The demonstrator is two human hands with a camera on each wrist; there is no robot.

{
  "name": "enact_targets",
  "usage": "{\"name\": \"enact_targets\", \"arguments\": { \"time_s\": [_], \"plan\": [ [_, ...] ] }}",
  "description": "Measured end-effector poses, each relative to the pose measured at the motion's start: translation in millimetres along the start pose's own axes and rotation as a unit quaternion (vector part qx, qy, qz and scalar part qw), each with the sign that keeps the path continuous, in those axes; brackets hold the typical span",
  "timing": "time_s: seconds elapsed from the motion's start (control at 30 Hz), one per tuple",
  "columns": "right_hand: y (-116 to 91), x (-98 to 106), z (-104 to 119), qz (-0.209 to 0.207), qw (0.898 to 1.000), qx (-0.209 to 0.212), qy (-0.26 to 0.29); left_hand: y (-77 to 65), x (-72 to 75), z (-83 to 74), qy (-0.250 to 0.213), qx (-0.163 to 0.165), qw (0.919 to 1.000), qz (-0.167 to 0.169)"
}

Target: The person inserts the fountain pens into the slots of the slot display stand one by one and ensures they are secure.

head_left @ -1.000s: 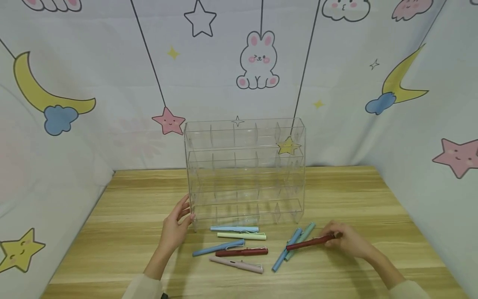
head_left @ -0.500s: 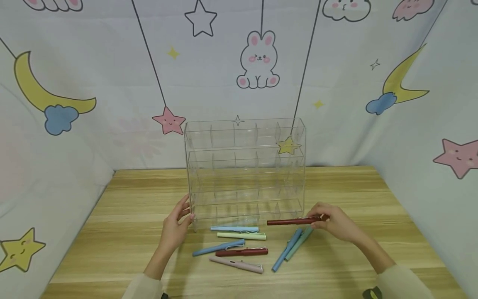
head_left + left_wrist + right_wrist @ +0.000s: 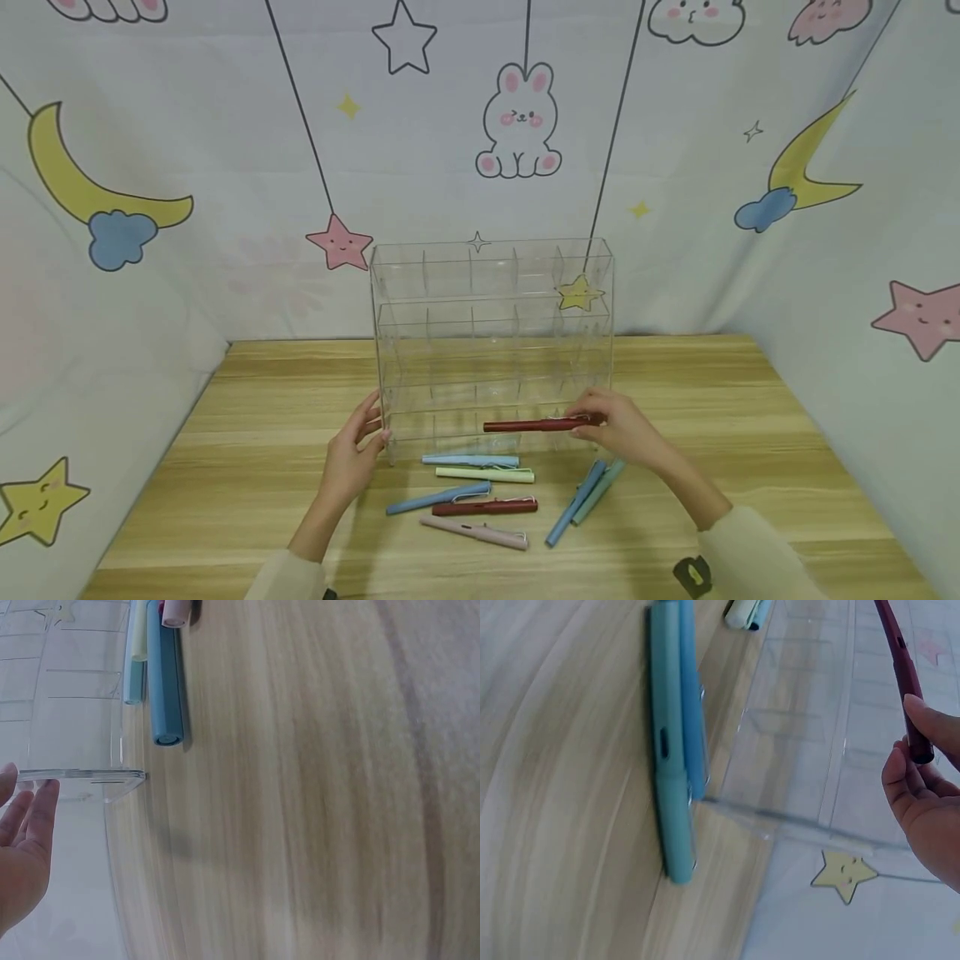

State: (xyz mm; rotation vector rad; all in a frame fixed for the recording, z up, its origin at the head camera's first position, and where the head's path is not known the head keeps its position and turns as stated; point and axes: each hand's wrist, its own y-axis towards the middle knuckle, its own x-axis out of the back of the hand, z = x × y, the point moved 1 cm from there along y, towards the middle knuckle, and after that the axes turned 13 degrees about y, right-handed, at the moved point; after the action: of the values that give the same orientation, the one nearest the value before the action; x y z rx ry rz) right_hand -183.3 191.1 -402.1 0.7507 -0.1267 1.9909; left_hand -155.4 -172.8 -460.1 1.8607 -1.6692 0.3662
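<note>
A dark red pen (image 3: 517,426) is pinched between thumb and fingers of my right hand (image 3: 618,425), lying nearly level in front of the clear acrylic rack's (image 3: 495,333) lower tiers. The right wrist view shows the red pen (image 3: 900,660) gripped near its capped end. My left hand (image 3: 352,458) holds the rack's left side at its lower front edge, thumb at the front and fingers on the outside. In the left wrist view, those fingers (image 3: 43,814) meet the side panel (image 3: 82,775). The rack has several rows divided into compartments.
Before the rack lie a light blue pen (image 3: 471,460), a pale green pen (image 3: 485,475), a blue pen (image 3: 438,497), another dark red pen (image 3: 486,506) and a pinkish pen (image 3: 475,531). To their right, a blue pen (image 3: 576,504) lies beside a teal pen (image 3: 598,493).
My right hand has carried the dark red pen left and away from me, from over the blue and teal pens to the rack's lower front. My left hand has stayed put.
</note>
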Motion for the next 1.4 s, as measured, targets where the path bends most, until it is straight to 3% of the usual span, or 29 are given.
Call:
{"name": "enact_targets", "arguments": {
  "time_s": [0.43, 0.67, 0.97, 1.23, 1.4],
  "plan": [
    [42, -47, 20, 0.002, 1.000, -0.005, -0.031, 0.1, -1.1, 0.4, 0.009, 0.002, 0.9999, -0.004],
    [57, -73, 31, 0.013, 1.000, -0.005, -0.003, 0.1, 0.2, -2.1, 0.005, -0.004, 1.0000, -0.002],
    [67, -100, 42, -0.018, 1.000, -0.025, 0.006, 0.3, -0.2, -0.7, 0.006, -0.001, 1.0000, -0.003],
    [70, -117, 45, -0.048, 0.997, 0.022, 0.050, 1.3, -1.5, 1.2, 0.007, -0.006, 0.9999, -0.009],
    [71, -126, 45, -0.060, 0.997, 0.030, 0.046, 0.2, -2.1, 1.0, 0.014, -0.031, 0.9991, -0.026]
  ]
}}
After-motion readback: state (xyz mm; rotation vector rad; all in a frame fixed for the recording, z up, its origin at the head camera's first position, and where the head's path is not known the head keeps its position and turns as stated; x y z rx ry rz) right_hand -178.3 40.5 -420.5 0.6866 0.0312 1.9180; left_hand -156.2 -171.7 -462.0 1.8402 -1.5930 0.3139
